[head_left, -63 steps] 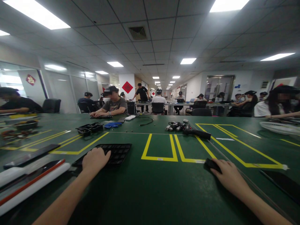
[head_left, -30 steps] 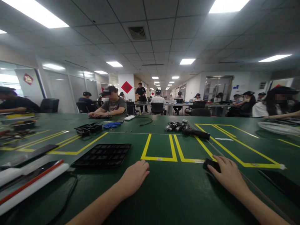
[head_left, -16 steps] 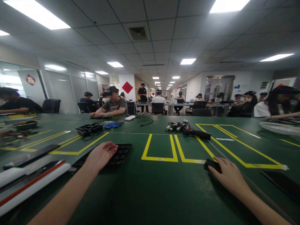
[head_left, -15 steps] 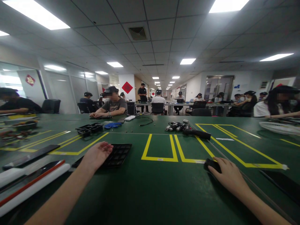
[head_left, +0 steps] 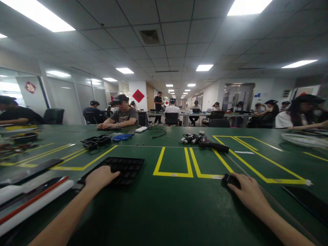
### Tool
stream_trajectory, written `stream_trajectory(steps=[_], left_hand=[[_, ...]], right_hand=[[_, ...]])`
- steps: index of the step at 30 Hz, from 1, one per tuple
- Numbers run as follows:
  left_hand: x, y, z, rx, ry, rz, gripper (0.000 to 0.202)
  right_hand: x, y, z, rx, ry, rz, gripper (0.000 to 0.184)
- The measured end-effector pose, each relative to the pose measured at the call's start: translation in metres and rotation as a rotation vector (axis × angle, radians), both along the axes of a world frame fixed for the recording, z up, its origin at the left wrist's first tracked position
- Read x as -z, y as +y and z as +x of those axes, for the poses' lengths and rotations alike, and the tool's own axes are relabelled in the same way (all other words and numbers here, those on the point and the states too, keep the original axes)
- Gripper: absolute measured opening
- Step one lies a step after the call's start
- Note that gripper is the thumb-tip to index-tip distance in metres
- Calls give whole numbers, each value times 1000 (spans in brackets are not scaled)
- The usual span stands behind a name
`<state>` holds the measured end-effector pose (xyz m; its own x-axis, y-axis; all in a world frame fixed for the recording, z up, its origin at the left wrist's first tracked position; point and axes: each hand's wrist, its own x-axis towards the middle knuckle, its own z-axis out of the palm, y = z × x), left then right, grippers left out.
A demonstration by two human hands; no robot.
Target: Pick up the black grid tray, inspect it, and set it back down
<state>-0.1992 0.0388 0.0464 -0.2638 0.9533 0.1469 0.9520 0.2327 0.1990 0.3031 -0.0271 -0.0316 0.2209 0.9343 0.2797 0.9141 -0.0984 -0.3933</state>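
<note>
My left hand [head_left: 100, 177] rests on the near edge of a black compartment tray [head_left: 120, 168] on the green table [head_left: 164, 212]. Its fingers are curled together over the tray's rim, so what lies under them is hidden. My right hand [head_left: 248, 193] lies at the right, fingers closed over a small black object [head_left: 229, 179] that pokes out past the fingertips. A thin rod runs past this hand toward the far side. Yellow tape rectangles [head_left: 173, 162] mark the table between my two hands.
A black screwdriver [head_left: 214, 146] and silver cylindrical parts [head_left: 191, 138] lie beyond the rectangles. Small black trays [head_left: 96, 141] and a blue glove [head_left: 122, 137] sit at the far left. White and red bars [head_left: 30, 203] lie near left. Several people sit at tables behind.
My left hand moved from the table's middle to the black tray, then slid back to its near edge. My right hand stayed on the small black object.
</note>
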Motion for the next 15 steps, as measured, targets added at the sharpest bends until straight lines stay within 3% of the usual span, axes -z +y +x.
stream_trajectory(steps=[4, 8, 10, 12, 15], left_hand=[[0, -10, 33, 92, -49, 69, 46], [6, -37, 103, 399, -411, 145, 45], [12, -56, 136, 590, -619, 135, 46], [21, -74, 160, 728, -731, 108, 47], [34, -91, 178, 808, -791, 82, 50]], right_hand=[[-18, -11, -28, -87, 299, -32, 59], [-34, -39, -73, -345, 663, -187, 63], [-34, -53, -93, -506, 727, -228, 61], [-28, -63, -105, -648, 729, -151, 58], [-16, -66, -114, -814, 681, -27, 48]])
